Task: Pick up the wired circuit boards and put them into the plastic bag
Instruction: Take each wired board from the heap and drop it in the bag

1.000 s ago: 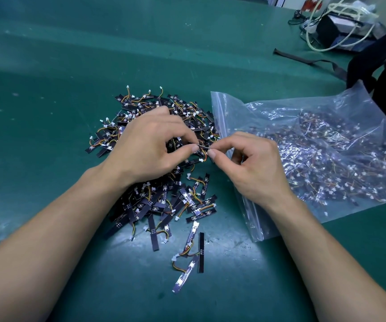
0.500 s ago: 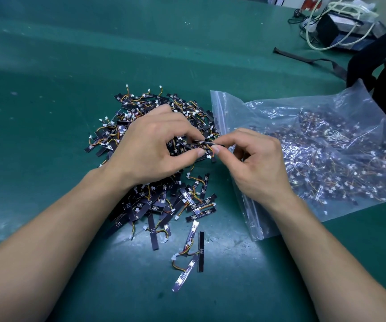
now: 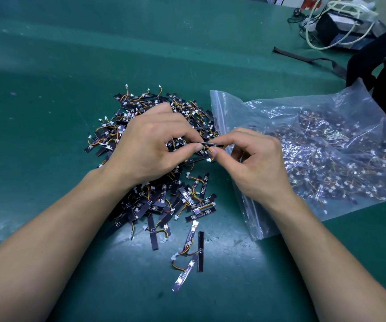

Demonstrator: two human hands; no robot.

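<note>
Centre frame: we note left hand (image 3: 150, 147) and right hand (image 3: 254, 163), fingers (image 3: 187, 135) curled, each pinching an end of one circuit board (image 3: 210, 144) above the pile (image 3: 161, 201). Plastic bag (image 3: 326, 126) lies right of it on the surface (image 3: 47, 89).

Black strip circuit boards (image 3: 157, 206) with orange wires and white plugs lie heaped mid-bench. One board (image 3: 210, 144) sits level just above the heap. The clear plastic bag (image 3: 326, 126), seemingly part-filled with more, lies flat beside them toward the right edge.

Bare left grip (image 3: 150, 147), bare right grip (image 3: 257, 166), both forearms (image 3: 71, 228) likewise bare.
</note>
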